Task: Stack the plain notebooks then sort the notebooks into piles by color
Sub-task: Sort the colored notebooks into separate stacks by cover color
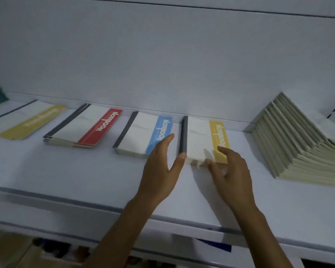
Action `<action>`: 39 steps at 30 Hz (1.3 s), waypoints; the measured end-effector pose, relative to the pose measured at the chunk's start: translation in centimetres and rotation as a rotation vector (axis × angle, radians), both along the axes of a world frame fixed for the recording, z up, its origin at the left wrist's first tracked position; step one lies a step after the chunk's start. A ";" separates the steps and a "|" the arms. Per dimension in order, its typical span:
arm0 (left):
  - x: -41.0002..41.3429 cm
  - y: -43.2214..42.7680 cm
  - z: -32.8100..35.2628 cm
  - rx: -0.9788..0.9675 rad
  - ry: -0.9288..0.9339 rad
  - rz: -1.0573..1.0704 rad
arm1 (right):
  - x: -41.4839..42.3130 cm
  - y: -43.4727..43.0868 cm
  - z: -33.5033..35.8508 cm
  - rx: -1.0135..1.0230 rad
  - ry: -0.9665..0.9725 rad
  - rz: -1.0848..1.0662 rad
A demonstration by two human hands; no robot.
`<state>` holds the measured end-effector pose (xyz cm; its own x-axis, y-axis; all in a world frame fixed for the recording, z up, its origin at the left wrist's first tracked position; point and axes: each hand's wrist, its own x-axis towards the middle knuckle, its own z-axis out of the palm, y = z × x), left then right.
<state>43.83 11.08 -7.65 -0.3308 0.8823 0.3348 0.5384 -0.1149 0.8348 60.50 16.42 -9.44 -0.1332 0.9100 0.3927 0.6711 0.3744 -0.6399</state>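
On the shelf (66, 171), my left hand (161, 171) is open, its straight fingers (166, 141) between the blue-banded pile (141, 132) and the right yellow-banded pile (198, 140), thumb touching that pile's near left corner. My right hand (228, 175) is loosely spread at the same pile's near edge, gripping nothing. The plain notebooks (298, 144) are stacked at far right, and the red-banded pile (85, 126) lies further left.

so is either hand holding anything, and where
Nothing is held. The left hand touches the yellow notebook pile at its near spine corner; the right hand touches its near edge.
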 end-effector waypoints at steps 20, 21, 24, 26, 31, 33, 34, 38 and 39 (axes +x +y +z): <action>-33.1 -30.1 -2.9 -0.221 0.676 0.386 | -36.6 -21.4 -0.5 -0.002 -0.089 0.625; -34.0 -29.9 -3.0 -0.225 0.657 0.377 | -37.7 -21.1 -0.6 0.000 -0.096 0.628; -36.8 -28.4 -3.7 -0.174 0.541 0.361 | -40.8 -19.8 -0.9 0.006 -0.091 0.617; -38.8 -26.9 -3.9 -0.118 0.485 0.339 | -43.2 -18.6 -1.1 0.007 -0.074 0.597; -45.1 -22.5 -2.9 -0.032 0.482 0.329 | -50.8 -14.5 0.3 0.009 -0.027 0.574; -47.5 -20.8 -2.3 -0.035 0.465 0.322 | -53.7 -12.5 1.3 0.014 -0.001 0.569; -48.6 -20.1 -2.1 -0.035 0.463 0.320 | -55.0 -11.4 1.8 0.009 -0.005 0.571; -51.9 -17.3 -1.4 -0.007 0.439 0.295 | -59.6 -6.8 2.9 -0.064 -0.150 0.530; -52.6 -16.6 -1.3 0.013 0.437 0.274 | -60.5 -6.1 2.8 -0.116 -0.204 0.520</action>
<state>-8.77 -5.56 -8.98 -0.3759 0.7775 0.5042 0.8487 0.0704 0.5242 0.04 10.37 -6.61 -0.6375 0.7402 0.2136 0.5316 0.6233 -0.5735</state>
